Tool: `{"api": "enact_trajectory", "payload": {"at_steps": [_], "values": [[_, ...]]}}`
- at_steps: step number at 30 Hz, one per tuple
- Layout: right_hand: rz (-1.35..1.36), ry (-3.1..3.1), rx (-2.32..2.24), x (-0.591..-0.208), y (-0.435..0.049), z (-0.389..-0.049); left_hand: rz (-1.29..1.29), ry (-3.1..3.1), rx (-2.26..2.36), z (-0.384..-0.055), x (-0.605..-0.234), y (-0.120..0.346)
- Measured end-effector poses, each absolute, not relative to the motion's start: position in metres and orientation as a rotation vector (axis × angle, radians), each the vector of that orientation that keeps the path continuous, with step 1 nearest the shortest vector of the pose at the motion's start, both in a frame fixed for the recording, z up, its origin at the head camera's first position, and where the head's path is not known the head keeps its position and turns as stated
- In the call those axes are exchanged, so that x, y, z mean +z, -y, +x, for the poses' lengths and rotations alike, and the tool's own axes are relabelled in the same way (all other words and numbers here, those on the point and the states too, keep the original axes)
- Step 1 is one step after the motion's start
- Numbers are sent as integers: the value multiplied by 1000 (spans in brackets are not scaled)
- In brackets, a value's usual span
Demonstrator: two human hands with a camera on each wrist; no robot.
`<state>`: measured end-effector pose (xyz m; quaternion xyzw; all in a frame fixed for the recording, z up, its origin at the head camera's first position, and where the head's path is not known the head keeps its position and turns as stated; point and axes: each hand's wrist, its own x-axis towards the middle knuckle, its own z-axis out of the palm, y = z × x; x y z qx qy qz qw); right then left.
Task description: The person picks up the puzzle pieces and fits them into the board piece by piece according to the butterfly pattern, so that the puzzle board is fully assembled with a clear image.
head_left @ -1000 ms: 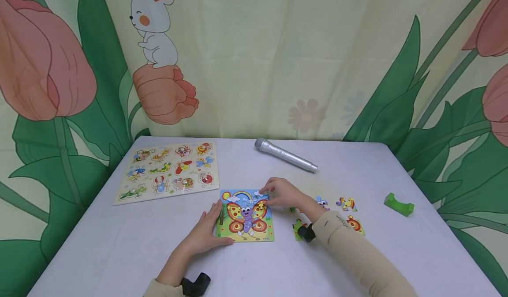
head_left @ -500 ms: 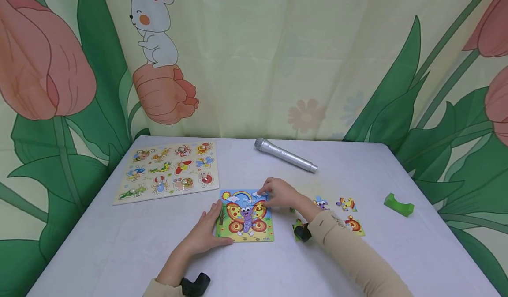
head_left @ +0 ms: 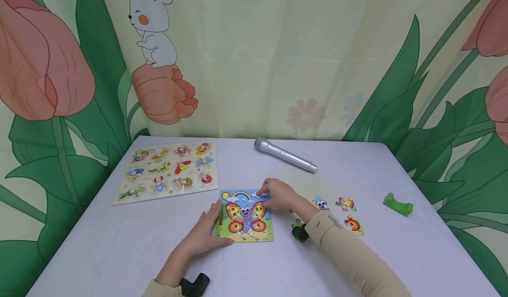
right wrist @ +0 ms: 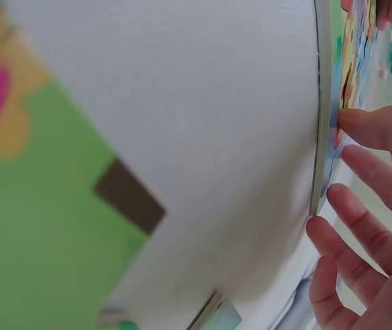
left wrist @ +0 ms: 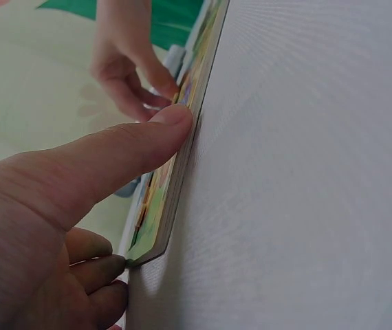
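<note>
- Lying flat, picture side up, the puzzle [head_left: 246,226] sits on the table [head_left: 99,253] between the hands, well back from the far edge; its butterfly picture shows seams between pieces.
- Its near left corner is framed by the left hand [head_left: 200,233]: thumb against the near edge, fingers reaching along the left edge, thumb and fingers spread apart.
- At its far right corner is the right hand [head_left: 279,194]; thumb and index touch the picture side with a gap between their tips, the other fingers spread past the far edge. Whether they pinch a piece, I cannot tell.
- For fitting a piece at that corner, best practice would be to keep the left hand braced so the puzzle cannot slide, line up the tabs first, then press straight down; pushing sideways could lift neighbouring pieces.
- Loose pieces [head_left: 354,225] lie right of the puzzle, near the right forearm, one partly covered by the black mount [head_left: 300,232] on that wrist.
- Farther out, the block [head_left: 398,205] lies toward the table's right edge, the mic [head_left: 285,155] near its far edge, and the insect board [head_left: 170,175] by its far left corner.
</note>
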<state>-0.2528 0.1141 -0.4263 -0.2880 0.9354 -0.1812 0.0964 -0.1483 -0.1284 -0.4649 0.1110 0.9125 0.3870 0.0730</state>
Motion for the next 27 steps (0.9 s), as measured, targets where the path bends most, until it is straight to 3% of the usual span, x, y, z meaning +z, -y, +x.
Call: {"api": "enact_trajectory", "payload": {"at_steps": [11, 27], "values": [[-792, -2785, -520, -424, -111, -251, 331, -2732, 1175, -148, -465, 129], [-845, -2702, -918, -420, -135, -246, 324, -2736, 1172, -147, -463, 128]]}}
